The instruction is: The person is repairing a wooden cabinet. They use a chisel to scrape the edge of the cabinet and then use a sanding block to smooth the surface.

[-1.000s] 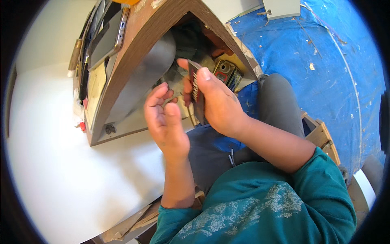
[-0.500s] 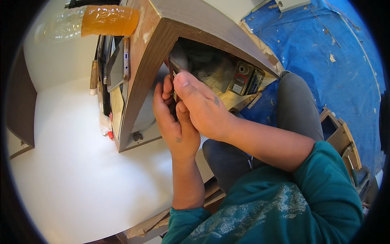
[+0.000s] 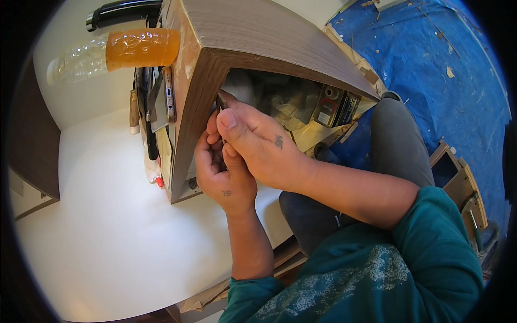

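Both my hands meet in front of the opening of a brown wood-grain cabinet [image 3: 280, 32]. A thin dark object [image 3: 220, 103] sits between them; only its narrow edge shows, so its kind is unclear. My right hand [image 3: 261, 137] is closed on it, thumb on the near side and fingers hidden behind. Below it, my left hand [image 3: 226, 175] has its fingers curled up against the object's lower part, partly covered by the right hand. Inside the opening, a dark box with red and grey patches [image 3: 328, 107] stands near some pale crumpled material [image 3: 285, 111].
On the cabinet's left end lie a bottle of orange liquid [image 3: 142, 48], a phone [image 3: 170, 94], a wooden-handled tool [image 3: 134, 110] and a black-handled item [image 3: 124, 15]. A white panel [image 3: 118, 242] spreads at left, a blue tarp [image 3: 409, 64] at right. My knee [image 3: 401, 140] is beside the cabinet.
The dark object has turned, now showing only a thin edge instead of a wider side. My hands have drawn closer together around it. The whole view has shifted slightly.
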### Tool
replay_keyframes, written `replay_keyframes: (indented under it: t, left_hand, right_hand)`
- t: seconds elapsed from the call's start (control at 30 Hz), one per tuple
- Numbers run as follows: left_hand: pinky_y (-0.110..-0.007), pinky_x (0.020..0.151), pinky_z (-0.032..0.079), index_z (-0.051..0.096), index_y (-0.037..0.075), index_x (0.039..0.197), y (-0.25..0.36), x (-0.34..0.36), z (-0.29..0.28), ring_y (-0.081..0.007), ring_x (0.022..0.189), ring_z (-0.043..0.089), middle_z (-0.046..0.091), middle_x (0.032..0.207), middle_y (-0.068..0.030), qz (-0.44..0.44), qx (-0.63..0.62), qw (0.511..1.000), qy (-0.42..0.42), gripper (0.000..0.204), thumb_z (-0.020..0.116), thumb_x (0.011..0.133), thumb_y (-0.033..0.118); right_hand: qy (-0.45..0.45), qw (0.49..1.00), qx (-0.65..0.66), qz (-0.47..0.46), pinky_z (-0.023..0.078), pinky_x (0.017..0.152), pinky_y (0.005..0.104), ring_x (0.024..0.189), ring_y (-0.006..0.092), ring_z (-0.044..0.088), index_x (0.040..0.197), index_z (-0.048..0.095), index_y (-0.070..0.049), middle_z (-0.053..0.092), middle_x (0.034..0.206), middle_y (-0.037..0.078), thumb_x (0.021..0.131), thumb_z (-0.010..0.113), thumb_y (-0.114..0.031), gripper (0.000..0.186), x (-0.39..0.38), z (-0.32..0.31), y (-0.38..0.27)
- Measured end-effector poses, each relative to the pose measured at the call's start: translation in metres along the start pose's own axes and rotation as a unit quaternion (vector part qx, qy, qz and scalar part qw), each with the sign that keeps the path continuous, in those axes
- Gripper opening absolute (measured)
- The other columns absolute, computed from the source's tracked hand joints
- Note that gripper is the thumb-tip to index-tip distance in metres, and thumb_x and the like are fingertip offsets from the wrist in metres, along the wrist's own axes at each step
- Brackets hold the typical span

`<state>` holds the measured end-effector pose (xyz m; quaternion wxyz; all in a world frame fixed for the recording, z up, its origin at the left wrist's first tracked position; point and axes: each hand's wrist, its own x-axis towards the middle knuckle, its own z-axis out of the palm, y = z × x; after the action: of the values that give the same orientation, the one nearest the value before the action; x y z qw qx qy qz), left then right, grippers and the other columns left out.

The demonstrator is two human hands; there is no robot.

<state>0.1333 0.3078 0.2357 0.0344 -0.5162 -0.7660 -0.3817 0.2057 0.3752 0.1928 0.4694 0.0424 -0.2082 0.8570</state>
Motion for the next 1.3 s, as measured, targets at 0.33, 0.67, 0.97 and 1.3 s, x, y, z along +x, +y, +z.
replay_keyframes:
  t: [0.33, 0.67, 0.97, 1.3]
  left_hand:
    - [-0.020, 0.080, 0.051, 0.054, -0.007, 0.126, 0.006, -0.003, -0.002, -0.0083, 0.090, 0.062, 0.066, 0.104, -0.0080, -0.047, -0.089, 0.995, -0.013, 0.049, 0.071, 0.098, 0.030]
    - [-0.023, 0.053, 0.047, 0.066, -0.005, 0.104, 0.007, 0.001, 0.000, -0.0088, 0.066, 0.061, 0.066, 0.085, -0.0066, -0.044, -0.023, 0.999, -0.020, 0.046, 0.059, 0.105, 0.040]
    - [-0.020, 0.035, 0.034, 0.066, 0.001, 0.105, -0.017, 0.020, -0.023, -0.0084, 0.048, 0.051, 0.065, 0.080, -0.0047, -0.262, -0.295, 0.911, -0.116, 0.032, 0.059, 0.104, 0.032]
    - [-0.027, 0.047, 0.045, 0.065, -0.002, 0.119, -0.019, 0.020, -0.034, -0.0147, 0.058, 0.059, 0.069, 0.088, -0.0078, -0.287, -0.354, 0.882, -0.120, 0.034, 0.060, 0.102, 0.027]
  right_hand:
    - [0.010, 1.000, -0.009, -0.018, 0.048, 0.079, 0.0262, 0.085, 0.0094, 0.055, 0.105, 0.061, -0.002, 0.062, 0.098, 0.003, 0.109, 0.047, -0.044, 0.045, 0.001, -0.002, -0.004]
    - [0.113, 0.993, -0.026, 0.029, 0.048, 0.071, 0.0217, 0.082, 0.0043, 0.051, 0.128, 0.057, -0.002, 0.057, 0.094, 0.000, 0.105, 0.060, -0.030, 0.036, 0.000, -0.004, -0.005]
    - [0.084, 0.996, 0.027, 0.011, 0.052, 0.066, 0.0222, 0.081, 0.0064, 0.056, 0.121, 0.059, 0.003, 0.054, 0.111, 0.005, 0.105, 0.059, -0.025, 0.032, -0.018, 0.001, 0.010]
    - [0.008, 1.000, -0.023, 0.000, 0.051, 0.084, 0.0239, 0.098, 0.0089, 0.057, 0.140, 0.053, 0.003, 0.056, 0.116, 0.005, 0.105, 0.059, -0.025, 0.045, -0.007, -0.008, 0.011]
